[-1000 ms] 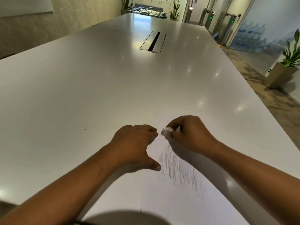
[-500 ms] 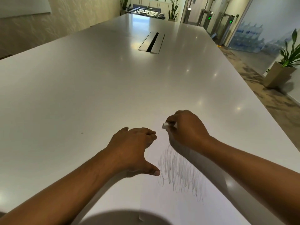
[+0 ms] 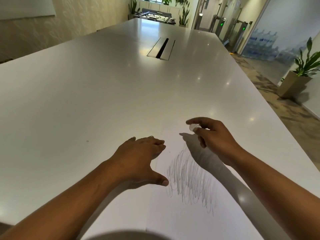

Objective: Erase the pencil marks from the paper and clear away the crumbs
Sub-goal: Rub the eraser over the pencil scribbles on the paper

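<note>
Looking down at a sheet of paper (image 3: 181, 222) lying flat on a big glossy white table (image 3: 86, 101). Pinning the paper's left edge with the left hand (image 3: 138, 160): palm down, fingers loose and spread, nothing gripped, thumb stuck out just beside the pencil marks (image 3: 188, 179). Got those marks as a grey scribble around the middle of the paper, between the two wrists. Pinching a small white eraser (image 3: 194, 127) in the right hand (image 3: 216, 141), thumb and curled fingers round it, index finger poking out straight, over the paper's far right part, past the scribble. Seems lifted off the paper, going by the shadow (image 3: 188, 137) underneath. Also spotting a tiny dark speck (image 3: 169, 152) on the paper near the left fingertips, can't tell if crumb or not. Way beyond the paper's far edge, a cable slot (image 3: 161, 49) set in the table; off to the paper's right, down on the floor, a potted plant (image 3: 301, 75).
</note>
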The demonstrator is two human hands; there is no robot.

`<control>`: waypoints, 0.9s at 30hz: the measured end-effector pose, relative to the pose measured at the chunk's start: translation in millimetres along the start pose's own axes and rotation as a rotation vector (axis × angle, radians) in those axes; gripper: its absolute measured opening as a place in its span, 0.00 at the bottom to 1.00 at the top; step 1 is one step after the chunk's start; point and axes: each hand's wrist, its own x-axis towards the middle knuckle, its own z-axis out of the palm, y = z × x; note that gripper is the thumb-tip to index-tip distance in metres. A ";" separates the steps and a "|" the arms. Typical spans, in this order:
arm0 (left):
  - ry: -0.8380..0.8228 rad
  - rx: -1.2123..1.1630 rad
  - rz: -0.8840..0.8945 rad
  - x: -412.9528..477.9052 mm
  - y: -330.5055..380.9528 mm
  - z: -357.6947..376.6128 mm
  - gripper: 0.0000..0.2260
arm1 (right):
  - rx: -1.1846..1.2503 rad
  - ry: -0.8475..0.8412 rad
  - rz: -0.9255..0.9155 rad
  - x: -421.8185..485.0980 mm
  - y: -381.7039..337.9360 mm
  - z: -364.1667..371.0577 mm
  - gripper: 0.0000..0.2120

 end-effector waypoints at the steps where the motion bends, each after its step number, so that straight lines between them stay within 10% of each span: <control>1: 0.019 -0.025 0.011 -0.9 0.0 0.3 0.49 | 0.045 -0.008 0.022 -4.4 0.1 -2.5 0.10; 7: 0.261 -0.230 -0.050 -22.6 9.7 -1.3 0.46 | 0.050 -0.077 0.002 -15.9 -4.8 -5.9 0.08; 22: 0.087 -0.098 -0.016 -61.4 24.8 30.9 0.57 | -0.425 -0.426 -0.286 -62.0 -16.4 30.1 0.06; 27: 0.087 -0.083 -0.029 -61.7 25.5 29.7 0.58 | -0.697 -0.303 -0.473 -66.7 -10.8 45.6 0.08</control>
